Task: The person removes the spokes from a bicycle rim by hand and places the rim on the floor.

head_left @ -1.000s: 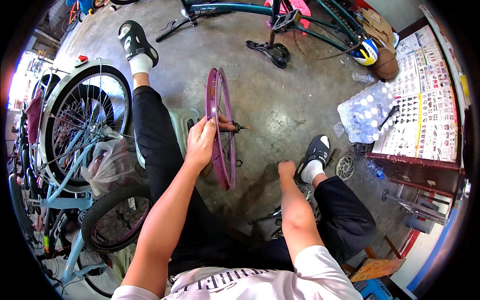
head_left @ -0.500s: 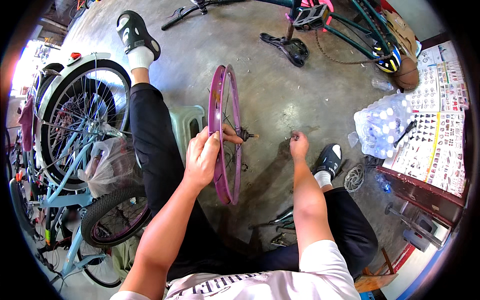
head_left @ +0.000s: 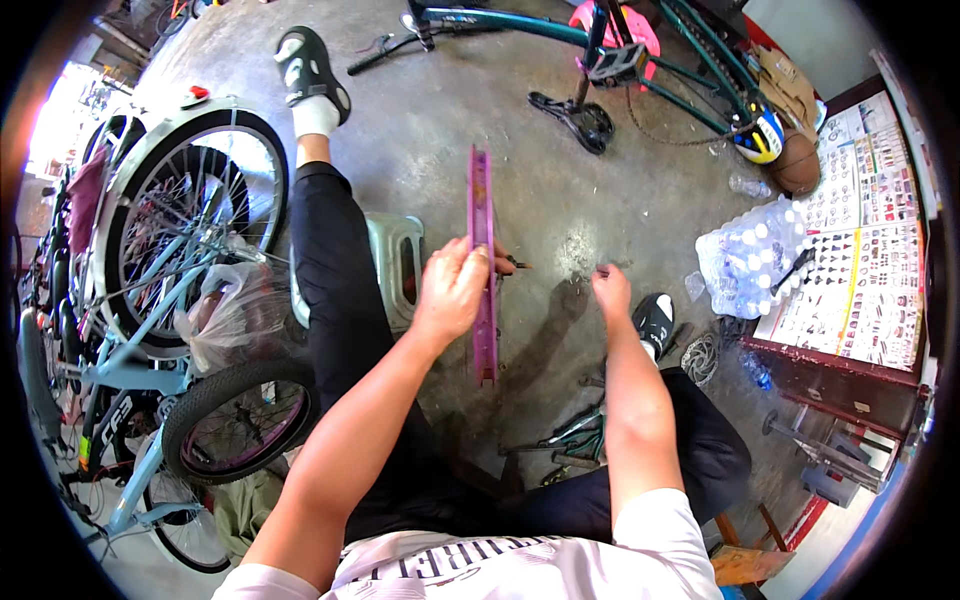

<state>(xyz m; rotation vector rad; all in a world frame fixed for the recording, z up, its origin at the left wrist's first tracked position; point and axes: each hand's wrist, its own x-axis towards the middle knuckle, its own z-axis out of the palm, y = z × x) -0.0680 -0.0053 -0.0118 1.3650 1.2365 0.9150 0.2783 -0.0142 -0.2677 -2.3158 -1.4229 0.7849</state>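
My left hand (head_left: 452,295) is closed around a purple bicycle wheel (head_left: 483,345), with fingers reaching past the far side of its rim. There is no tyre on the wheel, and it stands edge-on to me, so its spokes are hidden. The axle end (head_left: 517,264) sticks out to the right, beside my left fingertips. Apart from the wheel, my right hand (head_left: 612,292) is held over the floor with its fingers curled together. A small dark thing shows at those fingertips, too small to name.
Parked bicycles (head_left: 140,375) crowd the left, beside a pale green stool (head_left: 402,240). Hand tools (head_left: 575,430) lie between my legs. A brake disc (head_left: 700,358) and wrapped bottles (head_left: 752,255) are on the right. A dark green bicycle frame (head_left: 520,22) lies ahead.
The wheel has turned from a slant to edge-on, and its hub is now mostly hidden. My left hand has moved right with it. My right hand stays curled, and the whole view has shifted slightly.
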